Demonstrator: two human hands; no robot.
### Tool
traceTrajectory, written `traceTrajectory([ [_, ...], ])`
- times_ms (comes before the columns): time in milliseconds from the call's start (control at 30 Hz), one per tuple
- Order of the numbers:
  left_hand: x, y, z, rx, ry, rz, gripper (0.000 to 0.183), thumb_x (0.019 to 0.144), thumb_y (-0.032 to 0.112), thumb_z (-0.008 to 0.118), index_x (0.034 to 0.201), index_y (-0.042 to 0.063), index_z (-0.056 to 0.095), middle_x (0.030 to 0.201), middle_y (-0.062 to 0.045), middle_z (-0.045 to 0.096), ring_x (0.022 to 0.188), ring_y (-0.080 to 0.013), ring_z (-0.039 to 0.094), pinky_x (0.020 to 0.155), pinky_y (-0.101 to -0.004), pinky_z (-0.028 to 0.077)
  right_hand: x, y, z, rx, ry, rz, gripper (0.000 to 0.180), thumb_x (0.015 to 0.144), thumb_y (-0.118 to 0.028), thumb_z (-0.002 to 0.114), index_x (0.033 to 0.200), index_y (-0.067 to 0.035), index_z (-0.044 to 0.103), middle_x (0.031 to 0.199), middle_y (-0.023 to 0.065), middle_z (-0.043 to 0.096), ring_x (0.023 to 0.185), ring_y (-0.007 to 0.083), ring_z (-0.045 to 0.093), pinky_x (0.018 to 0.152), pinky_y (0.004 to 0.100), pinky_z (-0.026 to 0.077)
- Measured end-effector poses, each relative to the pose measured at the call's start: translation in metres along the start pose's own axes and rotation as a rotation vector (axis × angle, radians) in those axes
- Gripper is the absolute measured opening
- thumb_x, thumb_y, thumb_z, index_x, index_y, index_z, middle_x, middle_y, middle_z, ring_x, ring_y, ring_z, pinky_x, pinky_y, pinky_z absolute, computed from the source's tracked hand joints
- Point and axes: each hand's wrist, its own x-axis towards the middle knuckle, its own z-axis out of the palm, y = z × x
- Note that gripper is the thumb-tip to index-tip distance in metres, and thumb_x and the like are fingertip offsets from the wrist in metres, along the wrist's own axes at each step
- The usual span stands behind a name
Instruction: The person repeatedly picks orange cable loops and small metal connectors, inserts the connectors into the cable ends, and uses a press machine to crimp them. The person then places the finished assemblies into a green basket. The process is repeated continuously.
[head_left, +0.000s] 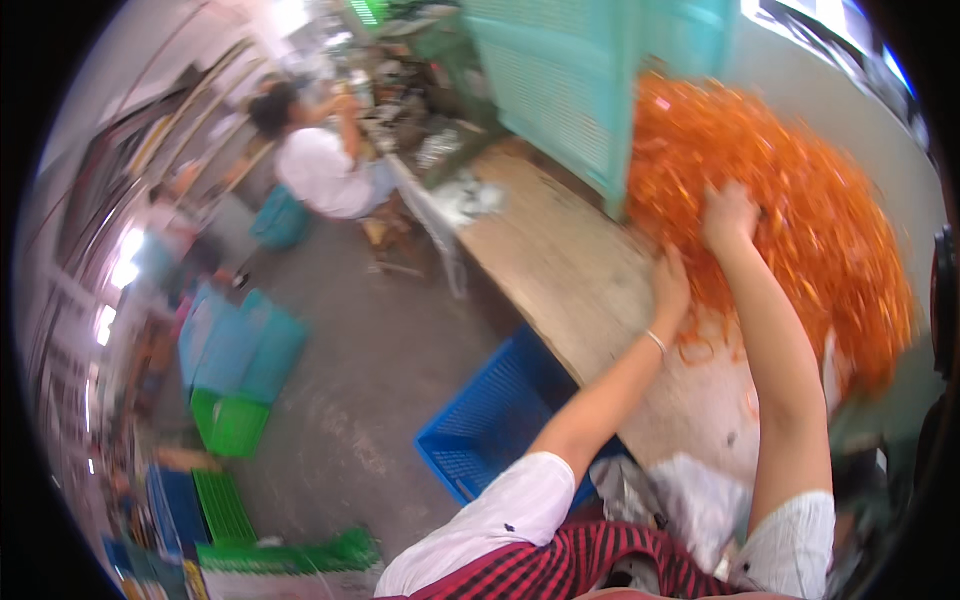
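A large heap of shiny orange strips (795, 202), perhaps plastic, is piled at the far right end of a wooden worktable (547, 232). My right hand (731, 214) presses into the middle of the heap, its fingertips sunk among the strips. Lower and to the left, my left hand (673, 289) rests against the heap's near edge, with a bracelet on its wrist. Blur and the strips hide whether either hand grips any. Several loose strips curl on the tabletop below the heap.
A teal perforated plastic crate (555, 90) stands on its side beside the heap. Below the table edge sits a blue crate (487, 420). Plastic bags (697, 502) lie near my lap. Farther off, a person (322, 165) sits at the bench. Teal baskets (232, 345) stand on the floor.
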Motion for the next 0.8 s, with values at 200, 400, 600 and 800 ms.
traceTrajectory([
  [200, -0.031, 0.021, -0.038, 0.106, -0.412, -0.089, 0.060, 0.107, 0.044, 0.038, 0.112, -0.011, 0.061, 0.111, -0.032, 0.063, 0.101, -0.0450, 0.060, 0.090, -0.0469, 0.047, -0.047, 0.025, -0.006, 0.046, -0.126, 0.035, 0.053, 0.086, -0.027, 0.070, 0.136, -0.022, 0.054, 0.131, 0.0155, 0.053, 0.125, 0.0334, 0.051, 0.090, 0.0490, 0.051],
  [400, -0.042, 0.057, -0.093, -0.041, -0.179, -0.212, 0.061, 0.106, 0.045, 0.040, 0.111, -0.011, 0.064, 0.103, -0.029, 0.068, 0.099, -0.0395, 0.065, 0.088, -0.0445, 0.049, -0.080, 0.047, -0.033, 0.134, -0.165, 0.126, 0.059, 0.081, -0.027, 0.072, 0.137, -0.024, 0.053, 0.134, 0.0163, 0.050, 0.128, 0.0326, 0.047, 0.089, 0.0460, 0.051],
  [600, -0.042, 0.028, -0.109, 0.315, -0.087, -0.194, 0.060, 0.106, 0.043, 0.038, 0.102, -0.010, 0.066, 0.101, -0.028, 0.068, 0.095, -0.0403, 0.064, 0.085, -0.0473, 0.048, -0.087, 0.049, -0.031, 0.109, -0.108, 0.132, 0.062, 0.080, -0.033, 0.075, 0.137, -0.024, 0.053, 0.131, 0.0155, 0.051, 0.125, 0.0323, 0.048, 0.088, 0.0479, 0.051],
  [800, -0.053, 0.030, -0.118, 0.314, -0.072, -0.208, 0.047, 0.105, 0.034, 0.041, 0.115, -0.006, 0.063, 0.108, -0.029, 0.063, 0.105, -0.0424, 0.057, 0.093, -0.0514, 0.041, -0.117, 0.062, -0.013, 0.207, -0.055, 0.173, 0.069, 0.076, -0.033, 0.082, 0.140, -0.024, 0.055, 0.132, 0.0126, 0.052, 0.125, 0.0326, 0.050, 0.094, 0.0479, 0.052],
])
